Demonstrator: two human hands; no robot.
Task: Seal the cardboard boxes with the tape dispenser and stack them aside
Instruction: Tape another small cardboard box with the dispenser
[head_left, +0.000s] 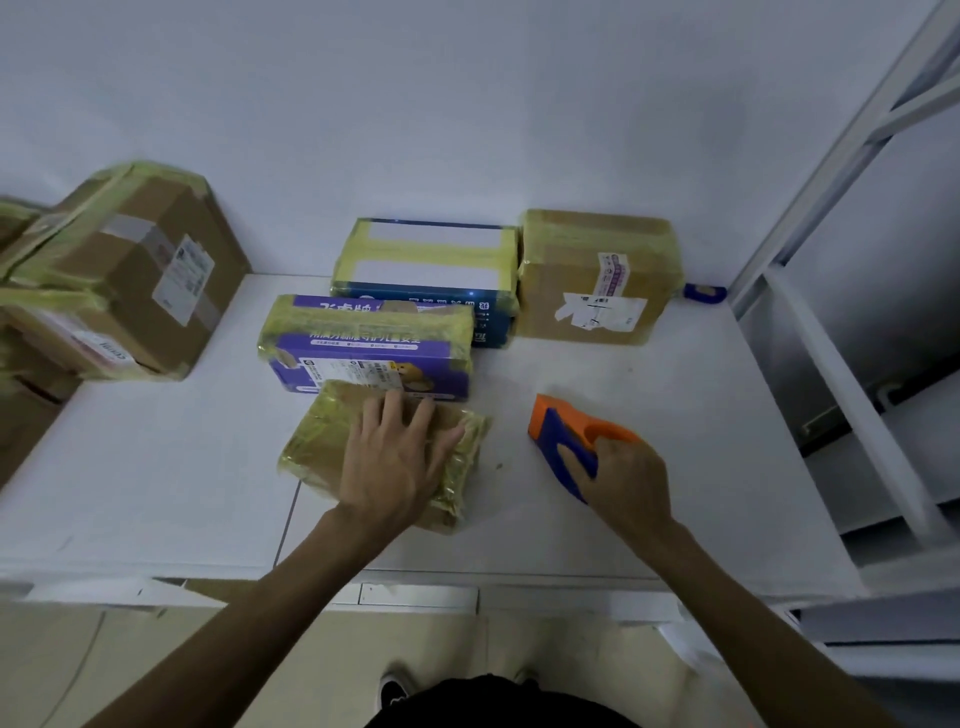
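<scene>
left grip: palm down, fingers straight and spread, pressed flat on box | right grip: fingers curled round dispenser, back of hand up | forearms: bare, left reaching in from lower left, right from lower right, converging forward | grips: apart, not touching

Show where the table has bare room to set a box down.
Widest: left front of the table, between the stack and the small box. Also right, between the brown box and the dispenser. Crowded at the back: purple box, blue box and brown box sit close together.
</scene>
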